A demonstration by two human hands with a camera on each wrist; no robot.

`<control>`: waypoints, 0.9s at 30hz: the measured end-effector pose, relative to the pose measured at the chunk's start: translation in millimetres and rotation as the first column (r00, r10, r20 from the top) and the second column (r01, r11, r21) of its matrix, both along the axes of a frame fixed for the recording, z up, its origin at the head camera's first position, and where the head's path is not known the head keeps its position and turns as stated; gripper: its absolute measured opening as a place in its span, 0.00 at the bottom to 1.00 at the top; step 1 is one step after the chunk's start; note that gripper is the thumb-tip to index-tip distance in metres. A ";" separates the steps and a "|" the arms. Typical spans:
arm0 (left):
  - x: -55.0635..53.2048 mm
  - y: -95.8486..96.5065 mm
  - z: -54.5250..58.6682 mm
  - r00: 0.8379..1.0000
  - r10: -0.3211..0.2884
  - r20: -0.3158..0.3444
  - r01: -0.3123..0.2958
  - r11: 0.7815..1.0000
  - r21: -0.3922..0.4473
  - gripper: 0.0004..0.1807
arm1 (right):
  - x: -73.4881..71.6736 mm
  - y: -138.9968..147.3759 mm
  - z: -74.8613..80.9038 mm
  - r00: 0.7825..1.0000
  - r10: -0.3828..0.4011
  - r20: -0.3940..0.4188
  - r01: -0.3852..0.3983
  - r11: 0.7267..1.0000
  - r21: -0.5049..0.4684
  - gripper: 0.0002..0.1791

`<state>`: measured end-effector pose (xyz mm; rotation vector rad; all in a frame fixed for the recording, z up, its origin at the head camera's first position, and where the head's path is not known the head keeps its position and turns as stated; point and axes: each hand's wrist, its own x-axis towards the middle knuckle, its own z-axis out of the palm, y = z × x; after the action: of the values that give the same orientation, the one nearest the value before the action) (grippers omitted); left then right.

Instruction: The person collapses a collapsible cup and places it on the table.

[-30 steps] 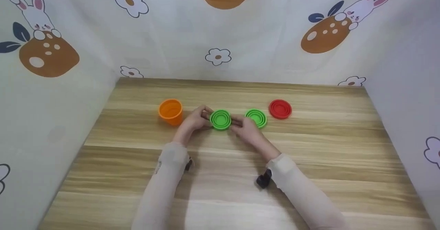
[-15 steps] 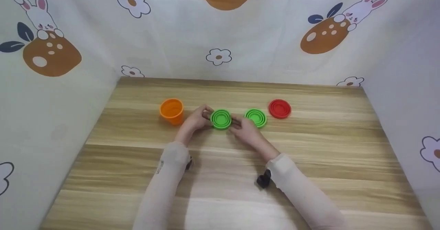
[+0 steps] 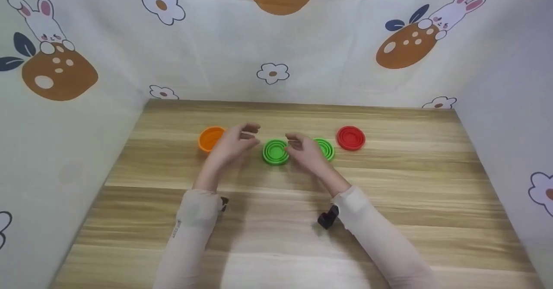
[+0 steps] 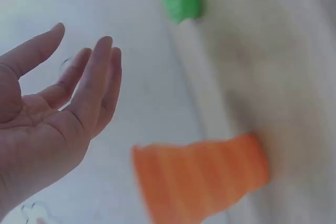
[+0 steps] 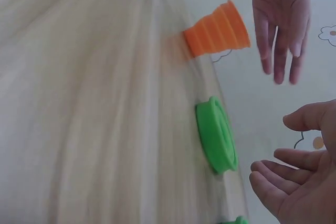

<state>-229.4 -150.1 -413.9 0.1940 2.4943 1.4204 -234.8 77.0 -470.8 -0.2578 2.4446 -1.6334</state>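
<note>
A green collapsible cup point(image 3: 275, 152), folded flat, lies on the table between the two hands. The left hand point(image 3: 230, 145) hovers up and to its left, fingers extended and nothing held; in the head view it covers part of the orange collapsible cup point(image 3: 210, 138). That orange cup point(image 5: 218, 30) stands expanded, its ridged wall plain in the right wrist view. The right hand point(image 3: 305, 151) is raised at the green cup's right side with relaxed, empty fingers. Behind it, a second flattened green cup point(image 3: 327, 149) is partly hidden.
A red collapsed cup point(image 3: 351, 138) lies to the right of the second green one. The wooden table point(image 3: 276, 237) meets a patterned cloth wall point(image 3: 216, 55) at the back, with more cloth at both sides.
Both hands have let go of the middle green cup and lifted. The left hand has moved left and up, over the orange cup's edge; the right has shifted only slightly.
</note>
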 end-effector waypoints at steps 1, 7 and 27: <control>1.0 -4.7 4.9 1.000 0.010 -0.014 -0.009 1.000 0.014 0.24 | -1.5 -3.0 1.3 1.000 0.006 -0.001 -0.006 1.000 -0.014 0.25; 4.2 -34.8 16.4 0.985 0.109 -0.131 -0.097 0.990 0.098 0.23 | -6.2 -27.3 4.2 0.998 0.060 -0.018 -0.061 0.996 -0.057 0.25; 20.6 -104.5 -35.4 0.976 0.215 -0.035 -0.204 0.957 0.208 0.51 | -0.7 -92.0 -20.5 0.963 0.258 -0.077 -0.267 0.951 -0.155 0.37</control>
<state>-208.9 -254.6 -449.3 0.0073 2.4726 1.7801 -235.5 -15.0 -491.2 -0.6328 2.1990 -1.7271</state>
